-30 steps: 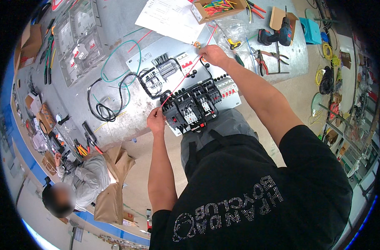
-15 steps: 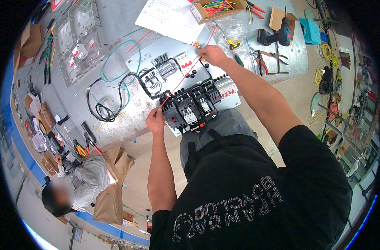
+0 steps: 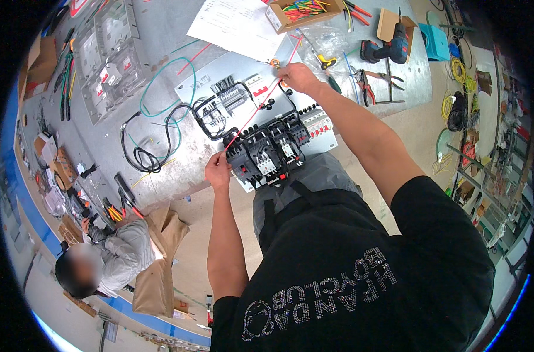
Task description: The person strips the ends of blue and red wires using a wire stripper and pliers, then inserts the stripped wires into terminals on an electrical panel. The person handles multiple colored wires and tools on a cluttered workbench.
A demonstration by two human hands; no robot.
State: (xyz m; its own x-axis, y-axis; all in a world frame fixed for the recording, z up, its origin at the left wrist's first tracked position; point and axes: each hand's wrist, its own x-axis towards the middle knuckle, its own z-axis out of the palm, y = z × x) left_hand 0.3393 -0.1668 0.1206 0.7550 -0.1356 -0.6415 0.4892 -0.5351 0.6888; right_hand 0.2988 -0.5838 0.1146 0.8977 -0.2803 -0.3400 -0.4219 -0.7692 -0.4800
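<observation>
A thin red wire (image 3: 257,112) runs taut and slanting above a metal mounting plate (image 3: 188,86) fitted with electrical parts. At the plate's left near corner, my left hand (image 3: 218,168) pinches the wire's lower end beside the black contactors (image 3: 266,162). Higher up and to the right, my right hand (image 3: 298,78) grips the same wire near the far right part of the plate, and the wire's tail sticks out beyond the fingers. Between the hands lie a terminal block (image 3: 235,100) with black wiring and a breaker with red switches (image 3: 259,92). More small breakers (image 3: 320,128) line the right edge.
Paper sheets (image 3: 235,29) and a box of coloured wires (image 3: 273,19) lie beyond the plate. To the right are pliers (image 3: 366,91) and a cordless drill (image 3: 398,44). Looped cables (image 3: 126,141) and grey plastic enclosures (image 3: 111,64) lie left. Another person (image 3: 126,255) works at lower left.
Both hands keep their hold on the red wire, almost without moving. The view has shifted very slightly, and the other person at lower left has moved their head and arm a little.
</observation>
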